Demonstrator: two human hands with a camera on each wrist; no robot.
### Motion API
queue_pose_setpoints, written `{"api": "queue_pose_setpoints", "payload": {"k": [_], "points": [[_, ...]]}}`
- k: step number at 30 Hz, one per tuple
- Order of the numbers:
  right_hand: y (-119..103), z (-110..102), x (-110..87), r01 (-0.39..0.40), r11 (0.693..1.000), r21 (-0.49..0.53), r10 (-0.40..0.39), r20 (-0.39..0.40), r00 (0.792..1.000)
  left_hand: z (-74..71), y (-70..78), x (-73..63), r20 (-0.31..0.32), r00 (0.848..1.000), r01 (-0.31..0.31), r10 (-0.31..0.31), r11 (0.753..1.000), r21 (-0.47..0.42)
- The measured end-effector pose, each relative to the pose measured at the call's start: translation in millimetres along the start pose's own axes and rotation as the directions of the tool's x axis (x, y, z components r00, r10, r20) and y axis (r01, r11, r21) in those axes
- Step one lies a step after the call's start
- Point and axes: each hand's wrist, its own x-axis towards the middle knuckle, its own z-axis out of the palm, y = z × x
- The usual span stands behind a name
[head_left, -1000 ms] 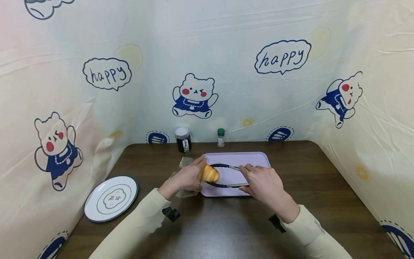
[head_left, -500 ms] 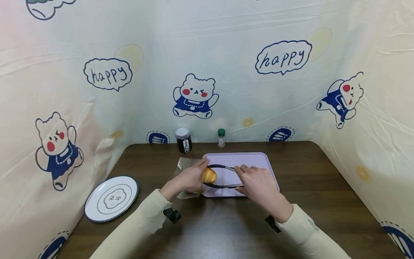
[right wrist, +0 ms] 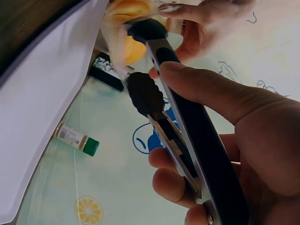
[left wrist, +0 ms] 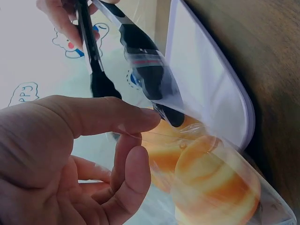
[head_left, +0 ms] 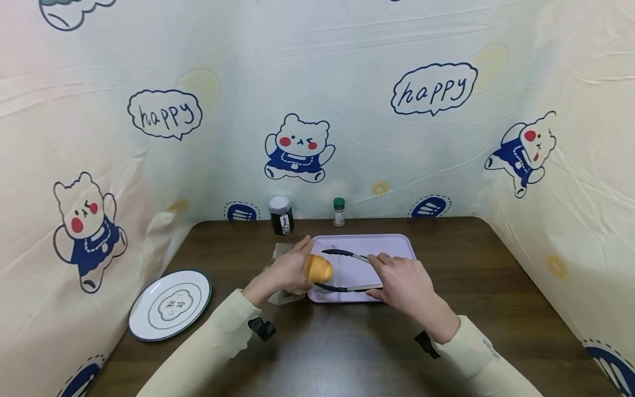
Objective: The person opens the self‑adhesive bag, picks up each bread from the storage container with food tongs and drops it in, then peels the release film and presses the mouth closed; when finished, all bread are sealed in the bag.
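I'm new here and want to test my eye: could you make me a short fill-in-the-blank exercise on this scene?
1. The right hand holds a pair of ____.
2. The left hand pinches a clear plastic ____ with bread inside.
3. The small bottle has a cap coloured ____.
4. In the head view, the round plate lies to the ____ of the tray.

Missing words: tongs; bag; green; left.

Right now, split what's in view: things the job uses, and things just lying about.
In the job:
tongs, in the right hand
clear bag, in the left hand
bread inside it
lilac tray, probably, near the tongs

Lying about:
white plate
dark jar
green-capped bottle
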Motion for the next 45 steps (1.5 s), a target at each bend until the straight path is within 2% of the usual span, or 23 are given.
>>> {"api": "queue_pose_setpoints", "payload": {"k": [8, 14, 22, 26, 35, 45], "points": [[-1, 3, -1.3, 0.017, 1.000, -0.004, -0.017, 0.024, 1.000, 1.3, -0.3, -1.0, 0.008, 1.000, -0.005, 0.005, 1.000, -0.006], [-1, 3, -1.7, 0.028, 1.000, -0.006, -0.028, 0.016, 0.999, 2.1, 0.4, -0.2, 0.019, 1.000, 0.015, -0.015, 1.000, -0.007], [-1, 3, -1.2, 0.032, 0.999, 0.014, -0.031, -0.057, 0.998, -1.7, 4.8, -1.1, 0.042, 0.999, 0.026, -0.025, 1.000, -0.015], [-2, 4, 0.7, 0.033, 0.999, 0.016, -0.032, -0.074, 0.997, -1.6, 5.5, -1.2, 0.039, 0.999, 0.010, -0.010, 1.000, -0.008], [-6, 6, 3.7, 0.004, 1.000, 0.011, -0.003, -0.054, 0.999, -0.6, 9.1, -1.8, 0.068, 0.998, -0.008, 0.011, 0.999, -0.048], [-12, 9, 6.0, 0.024, 1.000, 0.004, -0.024, -0.059, 0.998, 5.4, 8.1, 0.0, 0.054, 0.998, -0.022, 0.024, 0.999, -0.037]]}}
